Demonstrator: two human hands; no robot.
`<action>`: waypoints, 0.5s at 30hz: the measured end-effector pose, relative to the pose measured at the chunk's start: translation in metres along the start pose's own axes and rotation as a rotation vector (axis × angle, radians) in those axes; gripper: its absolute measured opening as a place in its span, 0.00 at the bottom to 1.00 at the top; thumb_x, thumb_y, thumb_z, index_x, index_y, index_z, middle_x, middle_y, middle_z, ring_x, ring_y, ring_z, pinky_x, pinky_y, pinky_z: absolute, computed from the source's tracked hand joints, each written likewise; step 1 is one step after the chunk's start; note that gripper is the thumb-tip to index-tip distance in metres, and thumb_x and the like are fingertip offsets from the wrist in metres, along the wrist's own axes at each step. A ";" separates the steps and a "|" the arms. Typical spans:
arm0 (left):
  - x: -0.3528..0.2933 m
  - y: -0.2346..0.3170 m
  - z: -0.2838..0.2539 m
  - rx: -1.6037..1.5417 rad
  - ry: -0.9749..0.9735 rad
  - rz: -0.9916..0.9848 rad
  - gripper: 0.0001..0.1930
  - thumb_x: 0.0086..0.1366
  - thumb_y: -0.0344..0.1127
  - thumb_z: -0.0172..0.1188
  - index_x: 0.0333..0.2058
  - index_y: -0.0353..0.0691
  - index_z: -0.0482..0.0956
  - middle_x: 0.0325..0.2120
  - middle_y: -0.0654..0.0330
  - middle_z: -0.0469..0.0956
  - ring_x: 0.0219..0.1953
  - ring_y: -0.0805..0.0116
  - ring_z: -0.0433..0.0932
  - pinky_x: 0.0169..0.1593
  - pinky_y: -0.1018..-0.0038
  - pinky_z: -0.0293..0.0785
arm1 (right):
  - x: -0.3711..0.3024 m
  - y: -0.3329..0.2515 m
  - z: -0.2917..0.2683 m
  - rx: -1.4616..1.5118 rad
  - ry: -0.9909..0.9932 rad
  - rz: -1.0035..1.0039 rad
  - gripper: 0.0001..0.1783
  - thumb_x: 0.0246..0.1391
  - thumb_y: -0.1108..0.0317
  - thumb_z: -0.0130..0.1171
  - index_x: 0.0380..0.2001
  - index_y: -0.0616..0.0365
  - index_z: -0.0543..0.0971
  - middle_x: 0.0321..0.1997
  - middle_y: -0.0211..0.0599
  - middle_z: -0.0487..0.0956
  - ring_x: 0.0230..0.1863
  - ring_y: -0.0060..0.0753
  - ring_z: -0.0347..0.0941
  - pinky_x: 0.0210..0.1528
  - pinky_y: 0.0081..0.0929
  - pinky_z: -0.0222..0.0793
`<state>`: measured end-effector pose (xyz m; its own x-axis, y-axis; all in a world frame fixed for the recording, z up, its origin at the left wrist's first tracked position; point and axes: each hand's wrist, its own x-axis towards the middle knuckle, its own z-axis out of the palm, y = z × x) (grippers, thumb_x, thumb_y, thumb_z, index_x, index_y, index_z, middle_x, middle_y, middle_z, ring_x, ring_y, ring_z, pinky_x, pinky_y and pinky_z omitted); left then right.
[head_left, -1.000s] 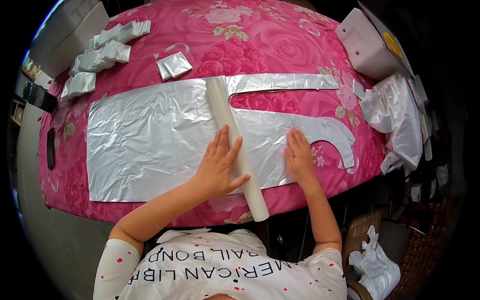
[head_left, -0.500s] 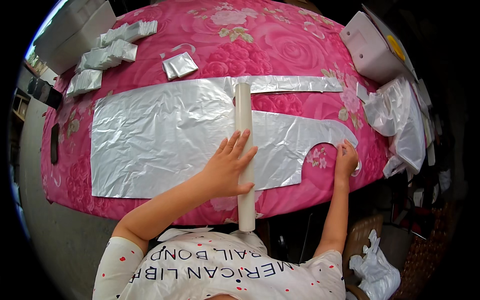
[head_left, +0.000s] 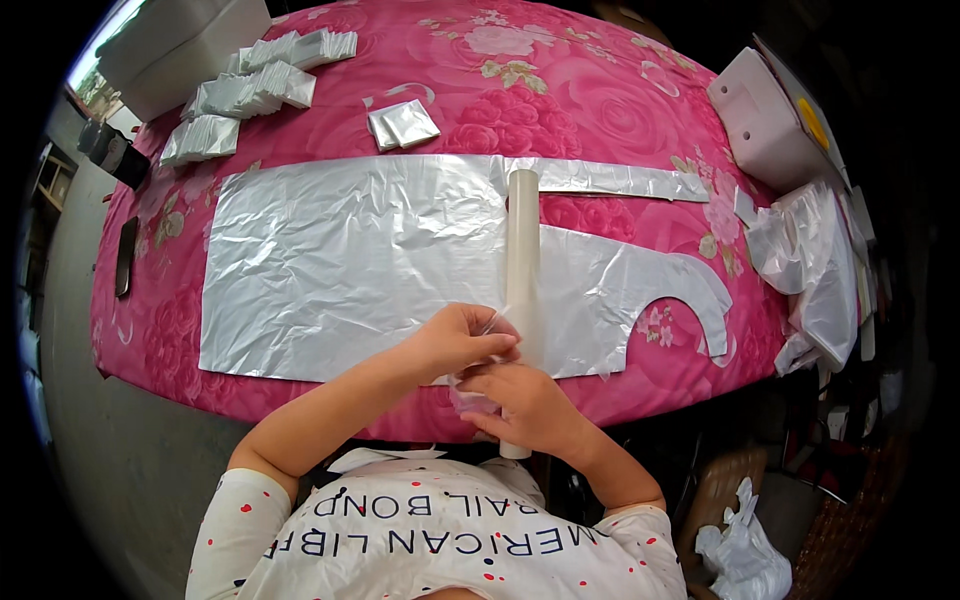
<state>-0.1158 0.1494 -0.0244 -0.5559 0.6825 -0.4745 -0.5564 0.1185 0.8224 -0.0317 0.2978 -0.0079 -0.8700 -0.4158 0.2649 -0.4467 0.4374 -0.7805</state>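
Note:
My left hand (head_left: 468, 337) and my right hand (head_left: 530, 405) are close together over the near edge of the table, both with bent fingers. Between them is a clear, shiny piece of plastic film (head_left: 476, 402), partly hidden by my fingers. A pale tube (head_left: 523, 235) lies lengthwise away from me, passing beneath my hands and across a silvery plastic sheet (head_left: 330, 265). The sheet is spread flat, with light creases. On its right it narrows into a curved strap (head_left: 700, 290) and a separate straight strip (head_left: 620, 180).
Folded silver packets (head_left: 255, 92) stand in rows by a white foam box (head_left: 180, 60). Two more packets (head_left: 405, 124) lie beyond the sheet. A dark phone-like slab (head_left: 126, 257) rests at left. At right are a white box (head_left: 765, 115) and plastic bags (head_left: 815, 260).
My right hand has let go of the curved strap and come left to my left hand. My left hand has left its flat hold on the tube. The strap's tip now hangs lower.

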 end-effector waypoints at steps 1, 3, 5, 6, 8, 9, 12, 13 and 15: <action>-0.006 -0.004 -0.015 0.017 0.013 0.032 0.12 0.61 0.36 0.58 0.38 0.32 0.75 0.29 0.59 0.79 0.33 0.72 0.78 0.34 0.78 0.72 | -0.001 -0.004 0.004 0.053 -0.052 -0.066 0.15 0.40 0.66 0.67 0.32 0.59 0.77 0.33 0.39 0.79 0.36 0.42 0.75 0.37 0.31 0.71; -0.029 -0.006 -0.053 0.100 0.080 0.034 0.10 0.60 0.34 0.58 0.34 0.33 0.76 0.28 0.59 0.79 0.31 0.74 0.77 0.32 0.79 0.72 | -0.012 -0.011 0.001 -0.020 -0.062 0.007 0.15 0.40 0.65 0.67 0.33 0.59 0.77 0.35 0.38 0.78 0.37 0.41 0.75 0.37 0.31 0.71; -0.059 -0.004 -0.102 0.229 0.186 -0.017 0.08 0.59 0.33 0.58 0.34 0.33 0.76 0.28 0.59 0.79 0.29 0.76 0.76 0.33 0.79 0.72 | -0.026 -0.014 -0.004 -0.176 0.027 0.099 0.17 0.40 0.61 0.68 0.31 0.59 0.76 0.36 0.40 0.78 0.36 0.40 0.75 0.35 0.30 0.70; -0.076 -0.007 -0.126 0.286 0.249 -0.040 0.09 0.58 0.32 0.57 0.35 0.34 0.76 0.28 0.60 0.79 0.28 0.76 0.75 0.34 0.78 0.72 | -0.032 -0.017 -0.003 -0.257 0.062 0.217 0.18 0.39 0.60 0.68 0.31 0.59 0.76 0.36 0.40 0.78 0.36 0.40 0.75 0.34 0.30 0.70; -0.112 -0.013 -0.160 0.295 0.412 -0.065 0.08 0.57 0.31 0.58 0.35 0.33 0.76 0.27 0.61 0.79 0.28 0.76 0.75 0.34 0.80 0.71 | -0.041 -0.022 -0.005 -0.443 0.137 0.457 0.20 0.37 0.56 0.69 0.29 0.59 0.76 0.36 0.42 0.77 0.36 0.39 0.74 0.33 0.30 0.70; -0.124 -0.013 -0.172 0.280 0.442 -0.061 0.09 0.56 0.30 0.59 0.35 0.32 0.76 0.27 0.61 0.78 0.29 0.76 0.75 0.34 0.80 0.71 | -0.043 -0.019 -0.003 -0.500 0.142 0.523 0.25 0.36 0.49 0.68 0.27 0.59 0.75 0.30 0.43 0.78 0.31 0.39 0.75 0.29 0.30 0.68; -0.140 -0.018 -0.196 0.452 0.551 -0.001 0.09 0.54 0.27 0.59 0.35 0.32 0.75 0.29 0.59 0.78 0.31 0.71 0.76 0.36 0.77 0.71 | -0.048 -0.016 0.000 -0.399 -0.118 0.786 0.29 0.40 0.42 0.62 0.24 0.62 0.74 0.22 0.43 0.76 0.26 0.43 0.75 0.28 0.35 0.68; -0.142 -0.018 -0.199 0.545 0.587 0.031 0.09 0.53 0.26 0.59 0.35 0.32 0.74 0.30 0.57 0.78 0.31 0.69 0.77 0.37 0.74 0.72 | -0.051 -0.014 0.004 -0.383 -0.126 0.793 0.29 0.41 0.42 0.61 0.24 0.63 0.75 0.21 0.45 0.76 0.25 0.45 0.75 0.27 0.37 0.68; -0.137 -0.003 -0.186 1.080 0.789 0.230 0.10 0.53 0.25 0.57 0.37 0.34 0.74 0.34 0.55 0.77 0.36 0.62 0.76 0.41 0.71 0.71 | -0.057 -0.008 0.012 -0.350 -0.144 0.811 0.30 0.42 0.41 0.58 0.23 0.64 0.75 0.18 0.47 0.75 0.23 0.48 0.75 0.27 0.40 0.68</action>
<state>-0.1531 -0.0790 -0.0199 -0.9755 0.2149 -0.0465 0.1513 0.8096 0.5671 0.0240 0.3084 -0.0231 -0.9217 0.0415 -0.3856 0.2362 0.8487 -0.4732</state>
